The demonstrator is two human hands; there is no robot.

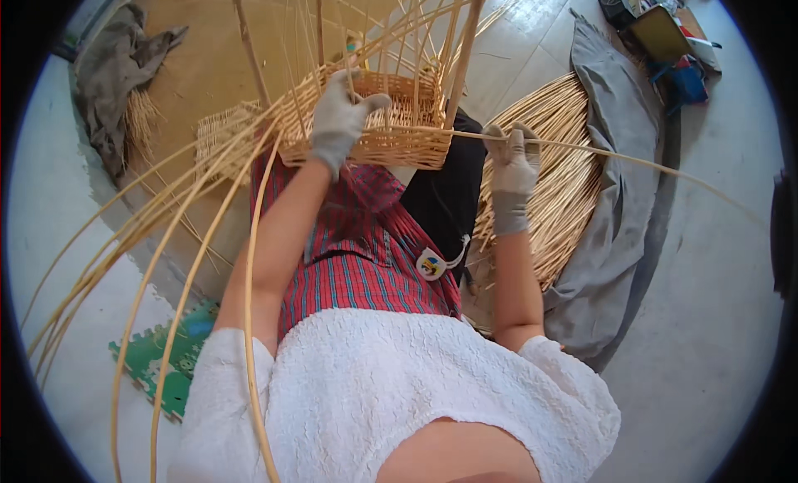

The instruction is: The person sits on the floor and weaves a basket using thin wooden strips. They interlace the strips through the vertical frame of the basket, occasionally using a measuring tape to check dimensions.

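Note:
A partly woven rectangular wicker basket [407,150] sits over my lap, with thin upright stakes and thicker sticks rising from it and long loose canes trailing to the lower left. My left hand [341,125], in a pale glove with a grey cuff, is closed on the basket's near-left side, thumb pointing right. A long pale cane [615,153] runs from the basket's near side out to the right. My right hand [513,169], also gloved, has its fingers bent round this cane, a little right of the basket.
A big bundle of canes [557,217] lies right on grey cloth [619,217]. At top right are tools and containers [661,38]. Behind the basket are a flat woven piece [216,146] and a tan board [204,59]. Another cloth [116,76] lies upper left, green foam mats [166,358] lower left.

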